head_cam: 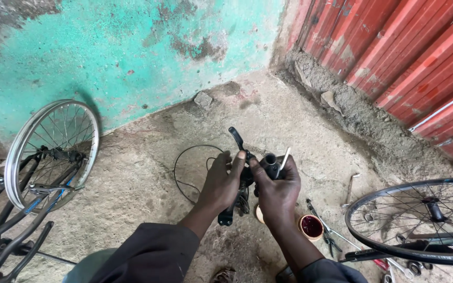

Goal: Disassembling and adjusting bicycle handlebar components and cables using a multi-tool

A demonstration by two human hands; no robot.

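My left: silver bicycle wheel (52, 149) against turquoise wall (132, 47). My right: black-rimmed wheel (420, 220), pliers (325, 230), small red-filled cup (311, 226), red corrugated sheet (415, 57).

Wheels (53, 149) left and right (420, 220); cup (311, 227) perhaps between

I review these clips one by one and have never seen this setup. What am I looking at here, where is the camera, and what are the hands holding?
The one picture comes from a camera on the person's head, looking down at their own two bare hands over a concrete floor. The left hand and right hand together hold a black bicycle brake lever assembly; a thin black cable loops from it. The right hand also holds a thin metal tool. On the floor lie a small cup of red liquid and pliers. Bicycle wheels stand at each side.
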